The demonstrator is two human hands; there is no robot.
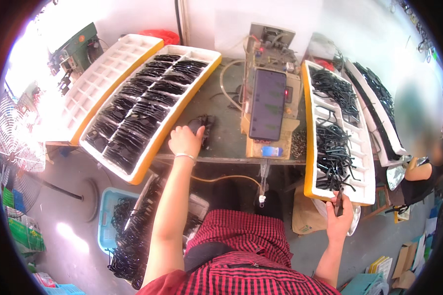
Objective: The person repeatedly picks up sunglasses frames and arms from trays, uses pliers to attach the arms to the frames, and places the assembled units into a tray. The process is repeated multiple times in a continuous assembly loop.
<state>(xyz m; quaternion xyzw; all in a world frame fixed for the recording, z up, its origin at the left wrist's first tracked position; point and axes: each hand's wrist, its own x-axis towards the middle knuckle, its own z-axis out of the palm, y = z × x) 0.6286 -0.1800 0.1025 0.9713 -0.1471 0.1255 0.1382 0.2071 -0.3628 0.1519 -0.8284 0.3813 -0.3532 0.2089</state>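
Observation:
My left hand (186, 140) rests on the workbench, fingers curled and thumb apart, beside a small heap of black pieces (205, 129). Its fingertips are hidden. At the near end of the right tray, my right hand (338, 220) closes around a dark slim piece (338, 202) whose kind I cannot make out. This white foam tray (362, 164) has a yellow side and holds loose thin black rods (332, 152), some bent at the end. Left of my left hand, another foam tray (174, 114) carries rows of black curved pieces (145, 108) in its compartments.
A bench machine (251, 105) bears a phone (268, 104) at centre. An empty foam tray (101, 69) stands far left, and a filled one (379, 123) far right. Below are a blue basket (103, 221) of black pieces and a fan (19, 130). Another person (421, 174) sits right.

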